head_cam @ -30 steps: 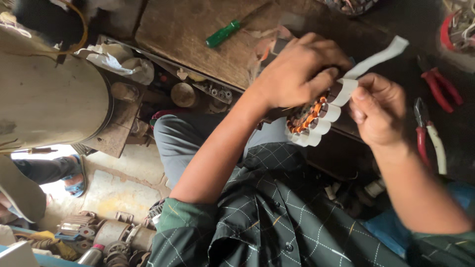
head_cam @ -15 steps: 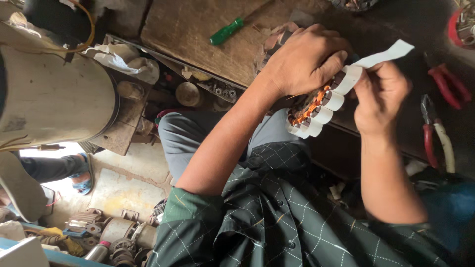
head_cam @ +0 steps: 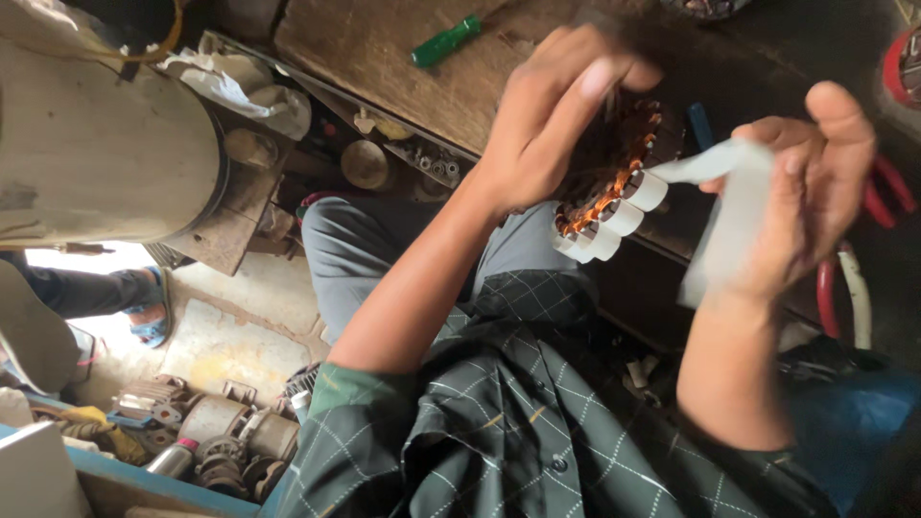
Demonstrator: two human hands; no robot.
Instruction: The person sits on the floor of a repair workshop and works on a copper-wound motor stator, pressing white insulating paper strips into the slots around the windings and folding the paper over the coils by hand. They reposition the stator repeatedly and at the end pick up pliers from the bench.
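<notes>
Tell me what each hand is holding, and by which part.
Left hand grips the copper-wound stator over its top edge; right hand pinches the white paper strip along its middle.

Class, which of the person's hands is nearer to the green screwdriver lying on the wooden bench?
Left. The left hand grips the motor stator just right of the green screwdriver; the right hand holds a white paper strip farther off.

Green screwdriver (head_cam: 445, 41) on wooden bench (head_cam: 384, 58)
</notes>
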